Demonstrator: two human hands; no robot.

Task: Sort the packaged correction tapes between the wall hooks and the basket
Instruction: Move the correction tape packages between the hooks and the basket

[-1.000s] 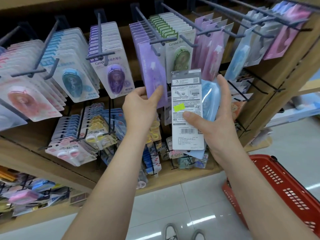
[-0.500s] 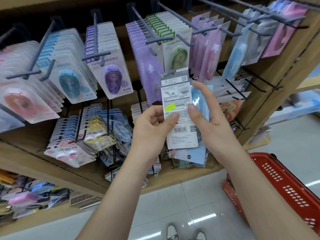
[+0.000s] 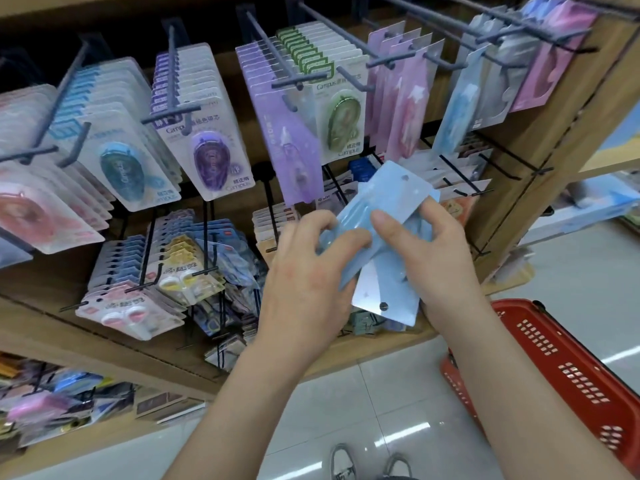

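Item: a fan of pale blue carded correction-tape packs (image 3: 394, 188), held in front of the wooden display shelf (image 3: 540, 109), clear of every peg and above and left of the basket. One card points up and right with its hang hole uppermost; another points down with its hang hole at the bottom edge. The left hand (image 3: 311, 271) grasps the fan from the left, thumb and fingers curled round a clear blister. The right hand (image 3: 433, 261) grasps it from the right, thumb pressed on the front card and fingers behind. Grey-blue metal wall hooks (image 3: 172, 81) jut from the shelf back in a row, each loaded with stock: teal oval tape packs (image 3: 121, 171), purple oval tape packs (image 3: 211, 157), lilac pen-shaped tape packs (image 3: 294, 150), green oval tape packs (image 3: 341, 123), and pink packs at the far left (image 3: 24, 209). A lower row of thin black hooks carries white twin-roll packs with pink fronts (image 3: 128, 313) and yellow fronts (image 3: 187, 282). The red perforated plastic basket (image 3: 540, 327) sits at lower right on the glossy white tiled floor (image 3: 363, 410); its contents are out of view. Grey shoe tips (image 3: 341, 462) show at the bottom edge.
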